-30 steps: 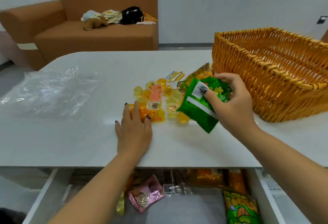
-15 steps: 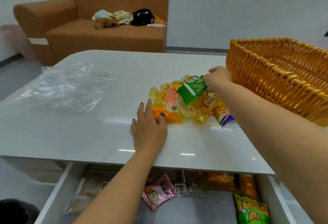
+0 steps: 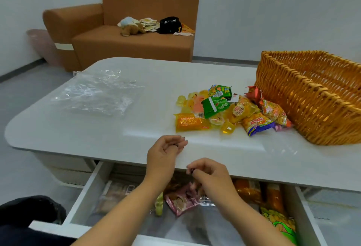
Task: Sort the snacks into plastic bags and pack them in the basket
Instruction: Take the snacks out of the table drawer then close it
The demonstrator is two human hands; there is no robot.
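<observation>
Both hands have drawn back from the snack pile to the near edge of the table [image 3: 97, 128], above an open drawer [image 3: 310, 216]; the green packet [image 3: 214, 105] that the right hand carried a second ago now lies on the heap. The left hand [image 3: 163, 156] hovers over the table edge, fingers loosely curled and holding nothing. The right hand [image 3: 211, 175] hangs over the drawer with its fingertips drawn together; whether they pinch anything cannot be told.

The snacks [image 3: 230, 111] form a bright heap of yellow jelly cups, an orange pouch, green packets and yellow-and-purple bags, on the white tabletop just beside the woven wicker basket [image 3: 312, 97]. Clear plastic bags [image 3: 95, 91] lie crumpled and flat, well apart to the left. More packets, pink, orange and green, sit in the drawer. Behind the glossy white table stands a brown sofa [image 3: 132, 40] strewn with a plush toy and a black bag, against a pale wall.
</observation>
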